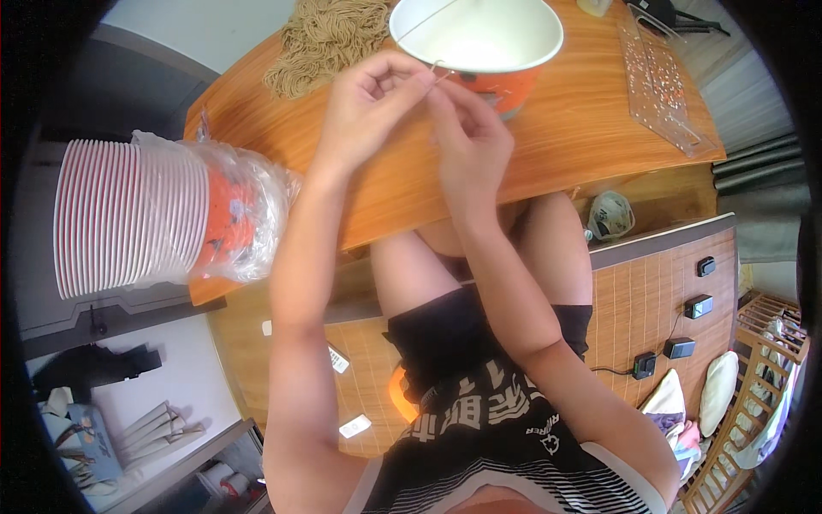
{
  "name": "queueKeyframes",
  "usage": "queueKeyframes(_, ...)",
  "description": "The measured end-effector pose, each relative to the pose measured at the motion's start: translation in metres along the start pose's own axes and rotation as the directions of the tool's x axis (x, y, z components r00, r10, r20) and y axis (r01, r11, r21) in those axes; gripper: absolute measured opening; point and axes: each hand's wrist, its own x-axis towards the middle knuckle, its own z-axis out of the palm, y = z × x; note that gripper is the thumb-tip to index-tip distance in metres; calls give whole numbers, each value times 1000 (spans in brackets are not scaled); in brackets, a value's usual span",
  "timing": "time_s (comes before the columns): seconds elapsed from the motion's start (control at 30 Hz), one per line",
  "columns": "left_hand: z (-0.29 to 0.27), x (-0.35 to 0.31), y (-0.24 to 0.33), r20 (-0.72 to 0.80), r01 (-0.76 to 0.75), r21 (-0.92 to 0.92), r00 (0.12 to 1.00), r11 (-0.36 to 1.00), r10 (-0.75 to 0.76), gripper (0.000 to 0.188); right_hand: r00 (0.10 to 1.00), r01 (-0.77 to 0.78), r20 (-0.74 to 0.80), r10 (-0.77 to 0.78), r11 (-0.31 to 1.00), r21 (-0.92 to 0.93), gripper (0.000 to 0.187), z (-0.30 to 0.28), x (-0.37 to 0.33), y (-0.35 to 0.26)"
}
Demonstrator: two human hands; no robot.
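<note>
A thin light cord sits between my fingertips, bent into a small curve at the near rim of a paper bucket. The bucket stands upright, white inside and orange outside. My left hand is closed in a pinch at the cord, thumb against forefinger. Just to its right, my right hand also pinches the cord, its fingertips nearly touching the left ones. A thin line runs across the bucket's opening; whether it is the same cord I cannot tell. A tan yarn bundle lies left of the bucket.
A stack of nested paper buckets in clear plastic lies sideways at the table's left edge. At the right of the wooden table is a clear tray with small bits. A small bin stands below, beyond my knee.
</note>
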Motion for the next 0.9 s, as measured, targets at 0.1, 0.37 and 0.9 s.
queueKeyframes(0.1, 1, -1, 2, 5, 3, 11, 1000, 1000, -3, 10, 993, 110, -34, -114, 987, -115, 16, -5, 2, 5)
queueKeyframes(0.37, 8, 0, -1, -45, 5, 20, 999, 1000, -5, 11, 909, 395, 128, -396, 724, -565, 13, -21, 11, 0)
queueKeyframes(0.9, 17, -4, 3, -180, -90, 301, 972, 949, 149, 7, 620, 731, 484, -617, 230, -643, 11, -42, 33, -5)
